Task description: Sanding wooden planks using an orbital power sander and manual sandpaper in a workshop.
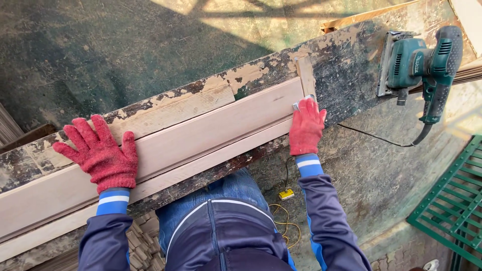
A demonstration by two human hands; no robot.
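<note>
A long pale wooden board (211, 130) with a lengthwise groove lies across a worn, paint-flaked plank bench (346, 60). My left hand (100, 153), in a red knitted glove, rests flat with fingers spread on the board's left part. At the board's right end, my right hand (306, 125), also red-gloved, presses a small grey sanding block (299, 103) against the wood. A thin wooden stop strip (305, 75) stands just beyond that end.
A green electric sander (419, 62) lies on the bench at the right, its black cord (381, 139) trailing down. A green metal grate (454, 200) lies at the lower right. Yellow wire (286, 216) lies on the ground by my legs. Stacked wood pieces (143, 241) sit lower left.
</note>
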